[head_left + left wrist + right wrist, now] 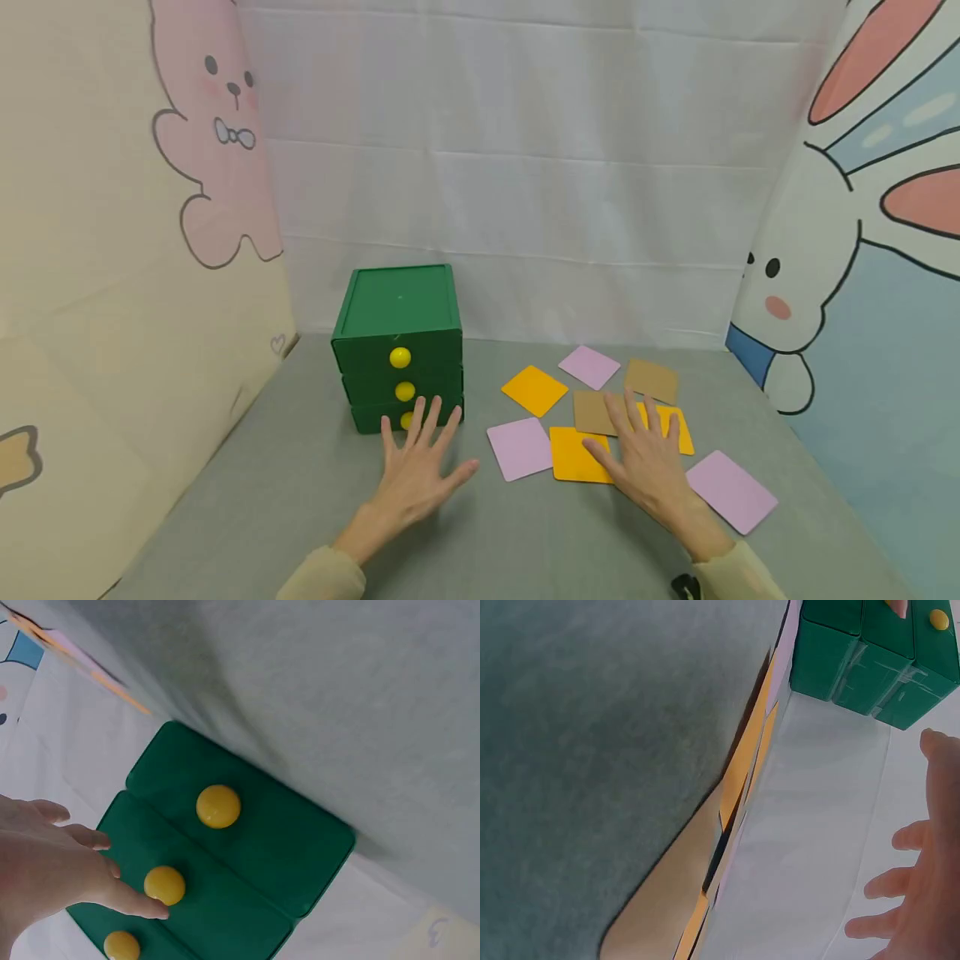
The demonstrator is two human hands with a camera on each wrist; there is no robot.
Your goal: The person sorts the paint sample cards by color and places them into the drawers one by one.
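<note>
My left hand (416, 482) is spread in front of a green three-drawer box (397, 302), fingers extended, holding nothing. Each drawer has a round yellow knob; the fingers partly cover the lowest knob (407, 421) in the head view. From the left wrist, the hand (56, 862) appears beside the drawer fronts (247, 832). My right hand (651, 468) is also spread, above an orange card (579, 457), a tan card (592, 412) and another orange card (681, 433), gripping none of them. In the right wrist view, that hand (922, 877) has its fingers apart.
Further cards lie flat on the grey table (247, 500): lilac ones (519, 450) (589, 367) (732, 492), an orange one (534, 390) and a tan one (652, 382). A white curtain (525, 167) hangs behind. Printed cloths with a pink bear (217, 150) and a white rabbit (802, 275) stand at the sides.
</note>
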